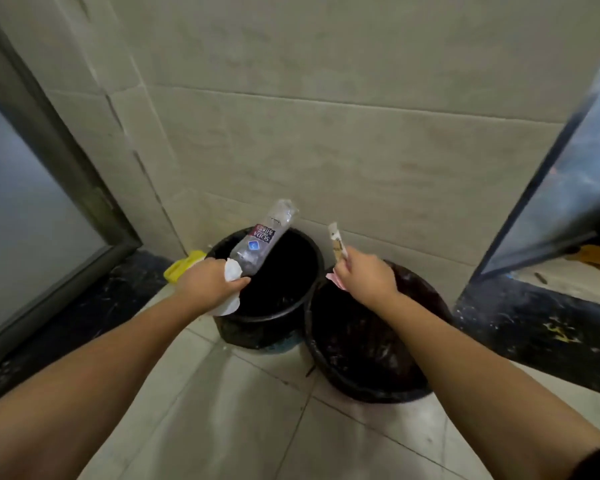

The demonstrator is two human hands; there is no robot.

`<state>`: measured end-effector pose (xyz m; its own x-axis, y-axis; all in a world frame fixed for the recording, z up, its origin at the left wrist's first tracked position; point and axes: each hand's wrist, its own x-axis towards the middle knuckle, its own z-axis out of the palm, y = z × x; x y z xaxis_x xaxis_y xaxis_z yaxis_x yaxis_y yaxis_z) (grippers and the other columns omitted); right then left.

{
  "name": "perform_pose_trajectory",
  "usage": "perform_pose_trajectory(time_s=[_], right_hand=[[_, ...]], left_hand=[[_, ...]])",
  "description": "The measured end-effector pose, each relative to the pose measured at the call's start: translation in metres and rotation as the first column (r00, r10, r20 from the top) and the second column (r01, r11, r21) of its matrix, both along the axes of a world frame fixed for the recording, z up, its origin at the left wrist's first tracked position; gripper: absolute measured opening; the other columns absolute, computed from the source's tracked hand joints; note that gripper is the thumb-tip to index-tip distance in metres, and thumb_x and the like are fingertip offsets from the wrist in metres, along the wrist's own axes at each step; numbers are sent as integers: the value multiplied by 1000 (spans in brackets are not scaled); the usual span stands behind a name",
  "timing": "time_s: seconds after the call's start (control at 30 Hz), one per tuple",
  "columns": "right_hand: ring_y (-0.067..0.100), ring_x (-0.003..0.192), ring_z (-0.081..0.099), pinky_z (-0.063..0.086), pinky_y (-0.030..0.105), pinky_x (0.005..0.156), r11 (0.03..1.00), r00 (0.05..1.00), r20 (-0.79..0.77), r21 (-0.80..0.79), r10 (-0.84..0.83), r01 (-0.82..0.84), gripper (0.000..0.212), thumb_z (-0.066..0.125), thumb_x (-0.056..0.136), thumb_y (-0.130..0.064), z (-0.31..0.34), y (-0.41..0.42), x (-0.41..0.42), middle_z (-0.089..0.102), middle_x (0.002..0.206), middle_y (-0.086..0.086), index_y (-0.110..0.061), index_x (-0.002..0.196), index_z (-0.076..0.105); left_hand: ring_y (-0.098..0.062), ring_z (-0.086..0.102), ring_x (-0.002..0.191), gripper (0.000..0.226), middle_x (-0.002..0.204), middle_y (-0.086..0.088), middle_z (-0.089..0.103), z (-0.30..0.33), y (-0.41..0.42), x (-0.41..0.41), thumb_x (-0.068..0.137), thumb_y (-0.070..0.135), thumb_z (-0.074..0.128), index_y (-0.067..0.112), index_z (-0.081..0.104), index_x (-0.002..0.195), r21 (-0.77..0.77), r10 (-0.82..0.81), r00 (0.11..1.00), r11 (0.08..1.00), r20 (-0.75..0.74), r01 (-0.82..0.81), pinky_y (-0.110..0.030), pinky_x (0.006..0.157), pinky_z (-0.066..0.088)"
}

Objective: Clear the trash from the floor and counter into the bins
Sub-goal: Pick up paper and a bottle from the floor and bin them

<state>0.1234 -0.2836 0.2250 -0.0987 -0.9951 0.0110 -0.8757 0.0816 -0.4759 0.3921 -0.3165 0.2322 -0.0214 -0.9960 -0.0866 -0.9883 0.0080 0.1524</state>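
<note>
Dim, flat indoor light, greenish-grey cast; wall tiles [343, 98] evenly lit, no hard shadows. Bin interiors [278, 271] crushed to near black, no detail. Pale glow on frosted glass door [18, 209] at left. Strong wide-angle bending at edges; panel at right [568, 188] smeared by blur. Overall soft, compressed

Both bin interiors too dark to read: left bin [293, 244], right bin [426, 296]. Yellow object [181, 266] half hidden behind left hand [208, 282]. Door [568, 188] blurred, cropped at right edge. Bottle [262, 237] label mostly illegible.
</note>
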Motion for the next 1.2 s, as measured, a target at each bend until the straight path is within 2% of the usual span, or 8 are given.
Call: perform_pose_trajectory(time_s=[0.17, 0.27, 0.4, 0.63, 0.83, 0.97, 1.1, 1.2], right_hand=[[39, 92, 64, 37, 37, 63, 999, 1000, -19, 46, -8, 9, 28, 47, 93, -32, -31, -22, 25, 70, 98, 20, -6, 98, 56], [38, 87, 64, 35, 34, 58, 995, 998, -50, 86, -39, 43, 23, 51, 91, -34, -49, -25, 17, 68, 89, 15, -12, 86, 48], [37, 76, 64, 29, 32, 48, 990, 991, -101, 107, -85, 96, 25, 55, 90, -34, -73, -23, 6, 53, 69, 5, -17, 79, 42], [35, 68, 60, 37, 33, 55, 979, 980, -148, 136, -133, 153, 24, 55, 91, -34, -91, -16, -4, 53, 67, 5, -11, 86, 52], [32, 61, 53, 29, 33, 47, 990, 986, -138, 94, -94, 108, 26, 57, 90, -34, -66, -15, -18, 54, 66, 5, -15, 81, 42], [39, 79, 61, 36, 37, 57, 992, 981, -165, 52, -106, 116, 23, 54, 91, -32, -43, -13, -37, 64, 80, 15, -10, 89, 51], [33, 73, 55, 38, 34, 60, 960, 980, -148, 225, -133, 164, 23, 48, 92, -30, -53, -1, -62, 67, 92, 19, -9, 88, 57], [33, 78, 58, 39, 32, 63, 903, 977, -88, 373, -193, 212, 25, 45, 93, -32, -86, 10, -75, 66, 92, 17, -9, 87, 56]], left_hand=[[-28, 61, 112, 60, 120, -11, 66, -26, -45, 24, 82, 63, 53, 15, 64, 117, 141, -42, 986, 990, 159, 20, -35, 89, 48], [-28, 61, 115, 62, 123, -9, 65, -48, -70, 8, 80, 60, 56, 13, 62, 121, 224, -105, 969, 973, 223, 53, -34, 92, 49], [-28, 62, 111, 55, 119, -8, 65, -88, -88, -14, 82, 56, 57, 13, 62, 117, 332, -193, 948, 938, 255, 101, -34, 86, 49], [-28, 60, 111, 57, 120, -6, 63, -132, -88, -23, 81, 58, 55, 17, 62, 119, 456, -224, 939, 886, 262, 84, -35, 89, 44], [-32, 60, 108, 62, 117, -11, 64, -74, -100, -23, 82, 60, 55, 11, 61, 118, 368, -259, 941, 915, 218, 166, -40, 91, 49], [-33, 60, 109, 58, 120, -14, 63, -27, -92, -68, 86, 56, 52, 9, 58, 120, 189, -314, 943, 938, 109, 290, -41, 90, 50], [-33, 60, 114, 50, 124, -13, 65, -23, -57, -146, 85, 53, 53, 15, 64, 116, 98, -472, 881, 876, -31, 473, -37, 90, 49], [-34, 60, 112, 51, 122, -14, 64, -60, -30, -196, 82, 51, 58, 13, 61, 116, 184, -550, 829, 808, -103, 559, -38, 88, 50]])
